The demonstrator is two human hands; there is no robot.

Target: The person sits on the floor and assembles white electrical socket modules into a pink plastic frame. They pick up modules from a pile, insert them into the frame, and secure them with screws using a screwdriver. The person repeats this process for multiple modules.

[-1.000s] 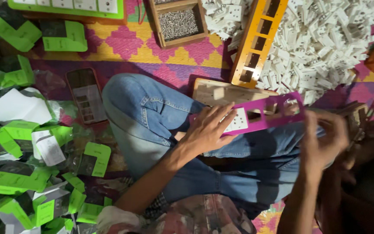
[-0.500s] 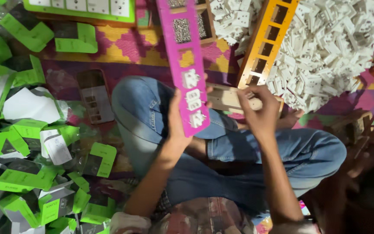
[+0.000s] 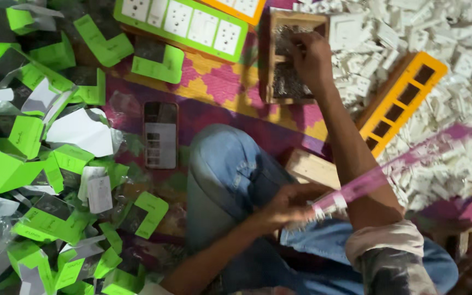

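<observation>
The left hand (image 3: 285,205) gripped one end of a pink strip (image 3: 389,172) over the lap, keeping it steady, while the right hand (image 3: 312,57) dipped curled fingers into a wooden box (image 3: 293,22) of small dark bits. Green cardboard packages (image 3: 45,164) littered the floor at the left.

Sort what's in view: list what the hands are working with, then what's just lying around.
In use:
long pink plastic frame, in left hand
small wooden box of dark bits, under right hand

Lying about:
green cardboard pieces
yellow slotted frame
heap of white parts
</observation>
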